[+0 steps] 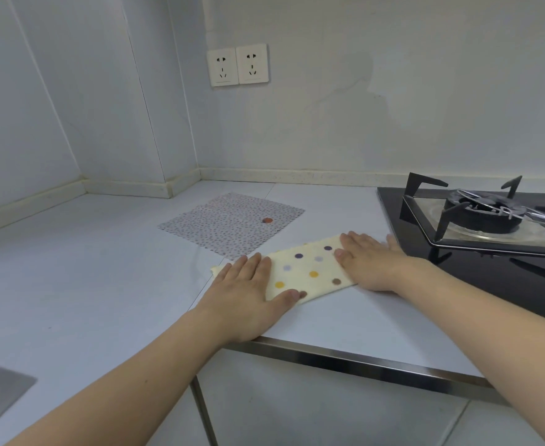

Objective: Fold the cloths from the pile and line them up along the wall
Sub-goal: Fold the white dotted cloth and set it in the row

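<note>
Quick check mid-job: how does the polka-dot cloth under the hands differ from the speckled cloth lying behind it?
The polka-dot cloth is cream with large coloured dots; the speckled cloth is pale with tiny specks. The polka-dot cloth is a narrow strip, pressed flat by the left hand and right hand; the speckled cloth lies spread wide, untouched, nearer the wall. Both lie flat on the counter.

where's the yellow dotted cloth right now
In the head view the yellow dotted cloth lies flat near the counter's front edge, pressed between the left hand and right hand, just left of the gas stove.
</note>
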`<state>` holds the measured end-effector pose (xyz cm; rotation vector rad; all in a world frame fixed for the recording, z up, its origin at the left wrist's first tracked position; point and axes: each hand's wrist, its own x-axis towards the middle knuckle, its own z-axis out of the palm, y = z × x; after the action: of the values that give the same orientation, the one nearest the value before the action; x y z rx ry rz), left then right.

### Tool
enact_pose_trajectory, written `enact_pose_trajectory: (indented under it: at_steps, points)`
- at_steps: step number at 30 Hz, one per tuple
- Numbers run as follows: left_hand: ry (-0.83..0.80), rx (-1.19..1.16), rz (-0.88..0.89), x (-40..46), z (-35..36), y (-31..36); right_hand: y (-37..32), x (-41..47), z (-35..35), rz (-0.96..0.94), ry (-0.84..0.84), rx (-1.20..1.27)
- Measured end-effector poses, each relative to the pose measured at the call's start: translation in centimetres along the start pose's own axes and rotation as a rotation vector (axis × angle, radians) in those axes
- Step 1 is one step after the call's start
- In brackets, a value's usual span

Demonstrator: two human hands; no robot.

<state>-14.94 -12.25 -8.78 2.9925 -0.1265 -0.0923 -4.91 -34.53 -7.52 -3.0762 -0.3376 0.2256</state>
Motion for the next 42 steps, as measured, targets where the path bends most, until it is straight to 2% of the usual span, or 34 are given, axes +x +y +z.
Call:
enact_pose_trajectory:
  at_steps: [2, 4, 6, 8, 12, 15, 18, 20, 23, 25, 28, 34, 36, 40, 42]
  points:
    - [0.009, 0.002, -0.004, 0.1, 0.0, 0.2, -0.9, -0.2, -0.3, -0.008, 0.13, -0.089]
    - [0.018, 0.0, -0.013, 0.1, 0.0, 0.4, -2.5, -1.1, -0.1, -0.145, 0.255, -0.006]
    - [0.023, 0.0, -0.021, 0.0, 0.0, 0.5, -4.0, -2.3, 0.6, -0.261, 0.148, 0.155]
    - [0.03, 0.001, -0.028, 0.0, 0.1, 0.5, -4.5, -2.4, 1.6, -0.286, 0.034, 0.101]
    - [0.018, -0.001, -0.03, -0.2, 0.1, 0.3, -2.2, -0.7, 1.1, -0.174, 0.013, 0.017]
    - [0.021, -0.002, -0.019, -0.2, 0.1, 0.1, -0.5, -0.5, 0.9, -0.075, 0.006, 0.058]
    - [0.038, -0.001, -0.02, 0.1, 0.2, 0.2, -1.1, -0.8, 0.9, -0.032, 0.133, 0.034]
    - [0.039, -0.006, -0.022, 0.1, 0.3, 0.2, -2.6, -1.4, 0.5, -0.125, 0.216, 0.075]
    - [0.037, -0.019, -0.024, 0.1, 0.3, 0.2, -5.0, -2.5, 0.5, -0.276, 0.032, 0.221]
    - [0.035, -0.018, -0.018, 0.1, 0.2, 0.2, -5.0, -2.3, 1.2, -0.312, -0.021, 0.094]
    - [0.023, -0.024, -0.006, -0.1, 0.1, -0.2, -2.4, -1.6, 0.8, -0.202, -0.021, 0.0]
    - [0.036, -0.068, -0.017, 0.6, 0.5, -0.6, 0.3, -0.9, 0.5, -0.053, -0.041, 0.022]
    - [0.021, -0.069, -0.025, 0.6, 0.4, -0.6, -0.1, -1.1, 0.9, -0.021, 0.02, 0.014]
    - [0.053, -0.022, -0.036, -0.1, 0.2, -0.4, -0.8, -2.6, 1.4, -0.059, 0.402, -0.105]
    - [0.047, -0.015, -0.052, -0.7, 0.1, -0.4, -1.1, -3.3, 1.5, 0.001, 0.479, -0.051]
